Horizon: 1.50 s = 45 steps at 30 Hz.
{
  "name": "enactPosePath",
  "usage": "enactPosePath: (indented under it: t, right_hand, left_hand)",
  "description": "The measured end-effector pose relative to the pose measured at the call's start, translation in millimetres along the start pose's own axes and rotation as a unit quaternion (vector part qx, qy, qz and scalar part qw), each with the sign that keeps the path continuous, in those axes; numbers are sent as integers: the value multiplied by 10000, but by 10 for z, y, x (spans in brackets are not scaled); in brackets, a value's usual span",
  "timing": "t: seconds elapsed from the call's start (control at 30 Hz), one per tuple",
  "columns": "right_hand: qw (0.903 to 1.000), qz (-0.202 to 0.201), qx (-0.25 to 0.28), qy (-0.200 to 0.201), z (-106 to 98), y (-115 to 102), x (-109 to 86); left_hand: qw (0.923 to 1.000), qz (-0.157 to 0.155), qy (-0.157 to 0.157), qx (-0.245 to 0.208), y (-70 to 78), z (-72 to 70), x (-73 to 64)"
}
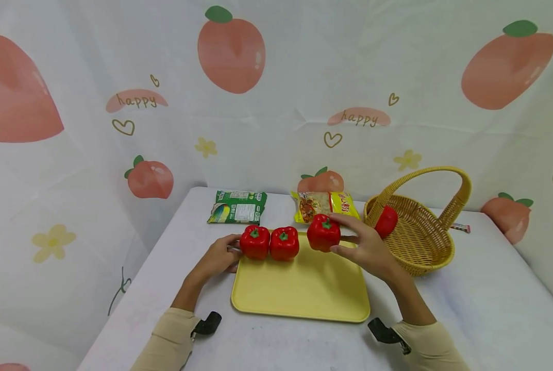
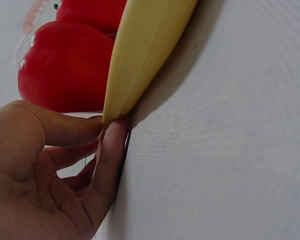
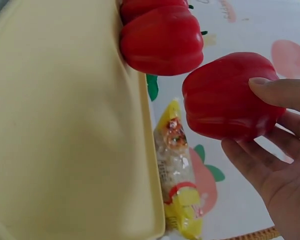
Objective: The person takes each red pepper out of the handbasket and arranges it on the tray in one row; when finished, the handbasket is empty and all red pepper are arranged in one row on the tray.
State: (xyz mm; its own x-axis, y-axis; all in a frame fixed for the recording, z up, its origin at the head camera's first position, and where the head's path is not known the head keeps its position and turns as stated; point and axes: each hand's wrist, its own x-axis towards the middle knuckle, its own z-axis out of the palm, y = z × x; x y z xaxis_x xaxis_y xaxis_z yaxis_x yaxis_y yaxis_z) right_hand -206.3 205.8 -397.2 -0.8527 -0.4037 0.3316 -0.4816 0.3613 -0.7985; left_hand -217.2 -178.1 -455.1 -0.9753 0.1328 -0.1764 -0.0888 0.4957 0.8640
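Observation:
My right hand (image 1: 366,247) grips a red bell pepper (image 1: 323,234) between thumb and fingers, over the back right part of the yellow tray (image 1: 299,293). In the right wrist view this pepper (image 3: 230,97) appears above the tray's rim. Two more red bell peppers, a left one (image 1: 255,242) and a middle one (image 1: 284,243), sit side by side in the tray's back left corner. My left hand (image 1: 218,256) is at that corner; in the left wrist view its thumb and fingers pinch the tray's edge (image 2: 135,65).
A yellow wicker basket (image 1: 420,237) with a tall handle stands right of the tray, a red pepper (image 1: 386,222) inside it. Behind the tray lie a green packet (image 1: 237,207) and a yellow packet (image 1: 304,206). A small wrapped stick (image 1: 461,227) lies beyond the basket.

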Motion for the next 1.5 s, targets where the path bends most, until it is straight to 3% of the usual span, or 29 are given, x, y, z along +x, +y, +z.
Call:
enactPosePath:
  t: [0.6, 0.93, 1.5]
  right_hand:
    - [9999, 151, -73, -12, 88, 73, -12]
    - [9988, 361, 210, -240, 154, 121, -15]
    - [9983, 391, 174, -384, 254, 223, -1]
  left_hand:
    - [10000, 4, 36, 3, 0, 1, -7]
    - [10000, -14, 48, -15, -3, 0, 3]
    - [10000, -14, 34, 35, -8, -8, 8]
